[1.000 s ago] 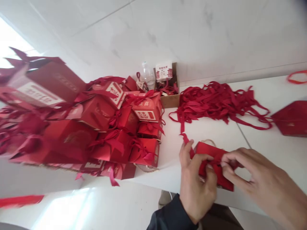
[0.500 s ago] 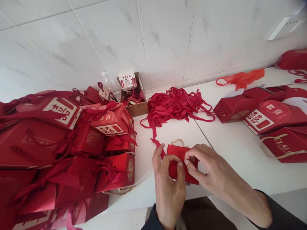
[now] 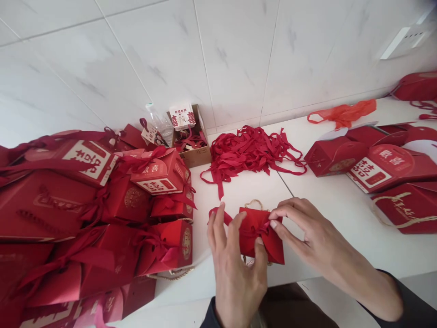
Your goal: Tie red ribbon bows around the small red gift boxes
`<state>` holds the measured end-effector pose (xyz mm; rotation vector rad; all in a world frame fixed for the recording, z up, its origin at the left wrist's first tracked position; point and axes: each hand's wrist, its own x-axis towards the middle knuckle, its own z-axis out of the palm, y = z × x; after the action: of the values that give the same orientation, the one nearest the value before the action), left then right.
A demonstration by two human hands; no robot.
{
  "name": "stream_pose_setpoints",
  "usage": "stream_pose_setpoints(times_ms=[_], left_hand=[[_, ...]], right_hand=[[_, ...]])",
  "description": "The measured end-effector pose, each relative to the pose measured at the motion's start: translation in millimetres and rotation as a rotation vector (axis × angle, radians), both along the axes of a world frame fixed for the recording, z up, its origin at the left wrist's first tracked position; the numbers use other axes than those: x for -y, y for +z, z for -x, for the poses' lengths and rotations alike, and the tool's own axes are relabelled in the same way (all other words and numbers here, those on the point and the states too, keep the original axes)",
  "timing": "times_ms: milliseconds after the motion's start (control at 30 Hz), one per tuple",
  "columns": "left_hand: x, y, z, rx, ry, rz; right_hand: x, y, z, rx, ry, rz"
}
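Note:
A small red gift box (image 3: pixel 248 243) with gold rope handles stands on the table in front of me. Dark red ribbon (image 3: pixel 256 231) runs across its top, gathered at the middle. My left hand (image 3: pixel 235 259) is open at the box's left side, fingers spread, thumb tip touching the top near the gathered ribbon. A loose ribbon tail (image 3: pixel 223 216) shows behind its fingers. On the other side, my right hand (image 3: pixel 303 232) pinches the ribbon between thumb and index finger at the box's right edge.
Stacked red gift boxes tied with ribbon (image 3: pixel 119 200) fill the left. Behind lie a heap of red ribbons (image 3: pixel 252 150), a cardboard box (image 3: pixel 196 156) of cards and a clear plastic bottle (image 3: pixel 160 123). More red boxes (image 3: pixel 385 166) and an orange plastic bag (image 3: pixel 344 114) are right.
My right hand has moved to the right, drawing ribbon across the box top. My left fingers have spread away from their pinch, leaving the thumb on the box.

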<state>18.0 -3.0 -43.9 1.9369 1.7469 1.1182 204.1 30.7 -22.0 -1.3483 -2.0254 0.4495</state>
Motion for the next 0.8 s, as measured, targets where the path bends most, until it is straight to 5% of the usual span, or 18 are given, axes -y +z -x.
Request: stream_pose_setpoints(times_ms=[267,533,800], left_hand=[[12.3,-21.1,-11.8,0.210,-0.001,0.133],[11.0,-13.3,-6.8,0.049,-0.050,0.005],[7.2,-20.7,-7.4,0.104,-0.072,0.038]], right_hand=[[2.6,-2.7,-8.3,0.034,-0.130,0.010],[14.3,5.3,14.3,0.031,0.105,0.045],[14.5,4.5,15.0,0.038,-0.012,0.125]])
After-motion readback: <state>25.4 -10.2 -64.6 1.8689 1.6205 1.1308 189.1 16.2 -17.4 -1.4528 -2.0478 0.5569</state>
